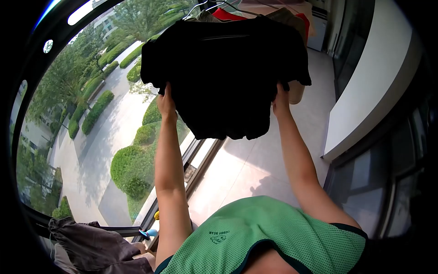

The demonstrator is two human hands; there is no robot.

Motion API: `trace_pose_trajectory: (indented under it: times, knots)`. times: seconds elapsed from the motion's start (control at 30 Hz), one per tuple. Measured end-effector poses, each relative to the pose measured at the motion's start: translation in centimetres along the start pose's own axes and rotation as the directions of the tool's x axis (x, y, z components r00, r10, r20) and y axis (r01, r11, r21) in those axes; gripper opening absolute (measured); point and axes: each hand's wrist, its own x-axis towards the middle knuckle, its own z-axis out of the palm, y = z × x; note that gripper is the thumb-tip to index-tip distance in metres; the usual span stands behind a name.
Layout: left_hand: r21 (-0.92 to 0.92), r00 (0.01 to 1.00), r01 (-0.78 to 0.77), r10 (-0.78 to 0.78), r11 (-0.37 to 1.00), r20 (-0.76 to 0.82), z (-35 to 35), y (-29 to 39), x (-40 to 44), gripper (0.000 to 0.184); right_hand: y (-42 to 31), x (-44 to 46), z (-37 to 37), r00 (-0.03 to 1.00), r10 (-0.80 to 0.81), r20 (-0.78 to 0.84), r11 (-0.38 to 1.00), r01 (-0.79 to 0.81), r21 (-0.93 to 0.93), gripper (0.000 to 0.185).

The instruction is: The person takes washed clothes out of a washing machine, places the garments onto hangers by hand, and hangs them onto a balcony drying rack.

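A black T-shirt hangs spread out in front of me, its neckline up near the hangers and its hem loose below. At its left side, under the sleeve, my left hand grips the fabric with the thumb pointing up. On the opposite side edge, at about the same height, my right hand pinches the cloth. Both arms reach forward and upward. Part of the fingers of each hand is hidden by the shirt. A wire hanger shows above the left shoulder of the shirt.
Behind the black shirt hang more clothes, including a red garment. Large windows on the left look onto trees and paving. A dark grey garment lies at lower left. To the right is a white wall; below is a tiled floor.
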Motion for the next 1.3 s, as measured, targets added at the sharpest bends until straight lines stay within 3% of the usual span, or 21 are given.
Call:
trace_pose_trajectory:
  times: [0.03, 0.07, 0.1, 0.13, 0.2, 0.33, 0.47, 0.6, 0.7, 0.8, 0.87, 0.9, 0.93, 0.97, 1.0, 1.07, 1.13, 1.2, 1.3]
  knots:
    - [0.025, 0.997, -0.039, 0.041, 0.999, -0.065, -0.2, -0.6, 0.2, 0.040, -0.1, 0.4, 0.1, 0.981, -0.129, -0.148, 0.989, 0.116, -0.092, 0.054]
    - [0.055, 0.988, -0.075, 0.082, 0.996, -0.128, -0.4, -1.2, 0.5, 0.038, -0.5, 0.8, 0.0, 0.981, -0.127, -0.148, 0.989, 0.115, -0.093, 0.054]
    - [0.085, 0.970, -0.164, 0.176, 0.983, -0.166, -0.7, -1.5, 0.9, 0.035, -1.3, 1.1, -0.5, 0.949, -0.253, -0.189, 0.959, 0.219, -0.181, 0.051]
    - [0.083, 0.971, -0.161, 0.173, 0.983, -0.166, -0.9, -1.3, 1.0, 0.035, -2.2, 1.2, -0.9, 0.900, -0.378, -0.219, 0.909, 0.315, -0.274, 0.049]
    - [0.373, 0.900, -0.346, 0.416, 0.861, -0.126, -1.5, -0.9, 1.2, 0.040, -4.3, 0.6, -1.5, 0.883, -0.436, -0.173, 0.863, 0.356, -0.357, 0.043]
    - [0.547, 0.838, -0.442, 0.545, 0.711, -0.031, -3.4, -1.1, 2.2, 0.049, -6.7, 0.5, -3.2, 0.823, -0.567, -0.037, 0.647, 0.417, -0.639, 0.038]
    - [0.611, 0.911, -0.317, 0.412, 0.725, -0.015, -4.2, -0.6, 1.9, 0.047, -7.3, 1.1, -3.8, 0.826, -0.563, -0.031, 0.648, 0.418, -0.637, 0.037]
    - [0.590, 0.899, -0.324, 0.435, 0.740, -0.051, -4.5, -1.4, 2.1, 0.047, -7.3, 1.1, -3.8, 0.809, -0.588, 0.010, 0.633, 0.467, -0.617, 0.041]
    - [0.553, 0.851, -0.425, 0.524, 0.716, -0.024, -4.9, -1.4, 1.9, 0.048, -7.6, 1.0, -3.5, 0.810, -0.586, 0.022, 0.620, 0.466, -0.631, 0.042]
    - [0.566, 0.900, -0.352, 0.435, 0.745, -0.012, -6.2, -1.8, 2.1, 0.051, -7.8, 0.2, -2.7, 0.851, -0.524, 0.029, 0.650, 0.422, -0.632, 0.048]
    - [0.639, 0.979, -0.085, 0.185, 0.765, -0.090, -7.2, -2.7, 2.0, 0.052, -7.3, -0.4, -2.7, 0.891, -0.454, 0.019, 0.692, 0.366, -0.622, 0.055]
    - [0.638, 0.979, -0.084, 0.184, 0.766, -0.092, -7.0, -2.9, 1.3, 0.052, -6.7, -0.5, -3.0, 0.937, -0.349, -0.014, 0.741, 0.267, -0.616, 0.054]
    - [0.478, 0.979, -0.095, 0.168, 0.873, -0.113, -6.4, -3.3, 0.1, 0.051, -5.9, -0.7, -3.5, 0.970, -0.239, -0.047, 0.778, 0.162, -0.607, 0.053]
    - [0.301, 0.980, -0.105, 0.150, 0.948, -0.130, -6.2, -3.7, -1.0, 0.051, -4.8, -0.9, -4.4, 0.958, -0.282, 0.055, 0.767, 0.260, -0.586, 0.060]
    - [0.302, 0.980, -0.103, 0.148, 0.948, -0.132, -6.8, -4.4, -1.8, 0.051, -4.5, -1.9, -4.5, 0.958, -0.280, 0.056, 0.767, 0.259, -0.588, 0.060]
    - [0.358, 1.000, -0.016, 0.013, 0.934, 0.011, -8.0, -6.1, -3.5, 0.047, -3.9, -3.7, -4.5, 0.963, -0.239, 0.127, 0.830, 0.271, -0.487, 0.056]
    - [0.374, 0.992, -0.030, -0.019, 0.927, 0.126, -6.8, -5.3, -6.5, 0.042, -2.5, -4.5, -5.3, 0.955, -0.197, 0.220, 0.819, 0.284, -0.499, 0.052]
    - [0.373, 0.994, 0.011, -0.050, 0.928, 0.096, -7.7, -7.2, -6.6, 0.036, -1.0, -4.4, -6.5, 0.970, -0.019, 0.241, 0.790, 0.163, -0.591, 0.050]
    - [0.004, 0.995, 0.065, -0.064, 0.998, -0.077, -7.9, -8.1, -6.8, 0.035, 1.6, -3.7, -7.2, 0.990, -0.072, 0.122, 0.825, 0.128, -0.550, 0.044]
